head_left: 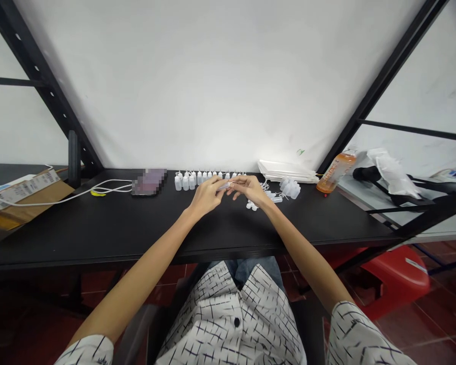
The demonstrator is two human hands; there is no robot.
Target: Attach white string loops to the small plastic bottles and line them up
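My left hand [208,195] is closed around a small translucent plastic bottle [223,186], which lies on its side above the black table. At the bottle's right end, the fingers of my right hand [250,187] are pinched together; a small whitish part seems to be between them, too small to name. Behind my hands several little dropper bottles [186,182] with thin tips stand upright in rows, partly hidden. To the right of my right hand lie loose small bottles [290,187], a few white caps [252,206] and other small white pieces with thin strings.
A phone [149,182] and a white cable [112,188] lie on the table [110,228] at left, with a cardboard box [26,197] farther left. White sheets [287,171] and an orange drink bottle [336,171] are at right. Black shelf posts flank both sides.
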